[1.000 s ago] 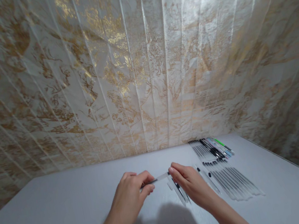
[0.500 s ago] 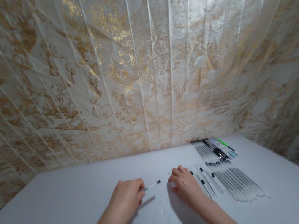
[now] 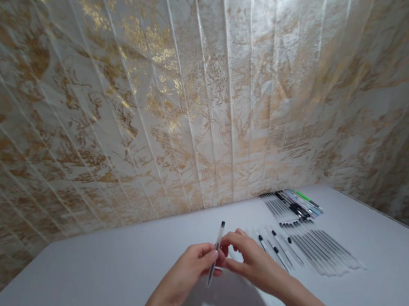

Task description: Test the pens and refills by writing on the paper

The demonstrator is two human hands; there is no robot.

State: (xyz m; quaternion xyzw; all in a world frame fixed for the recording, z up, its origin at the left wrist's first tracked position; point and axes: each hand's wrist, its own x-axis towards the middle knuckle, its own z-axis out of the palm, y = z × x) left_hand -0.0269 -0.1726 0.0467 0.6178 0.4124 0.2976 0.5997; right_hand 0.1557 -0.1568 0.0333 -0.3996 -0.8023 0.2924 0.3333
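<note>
My left hand [image 3: 194,273] and my right hand [image 3: 249,261] meet over the middle of the white table [image 3: 74,292]. Between their fingertips they pinch a thin clear pen [image 3: 217,259] with a black end, tilted so that end points up and away. Both hands are closed round it. Just right of my right hand lie a few clear pen barrels with black tips [image 3: 279,250], side by side on the table.
A row of several clear pen tubes [image 3: 327,252] lies further right. Behind it, near the wall, sits a bunch of pens [image 3: 296,205], some black, one green. A wall of marbled gold and white panels [image 3: 179,99] rises behind the table.
My hands were apart on the table, the left one holding the pen flat. They have come together and lifted, and the pen now tilts upward between both.
</note>
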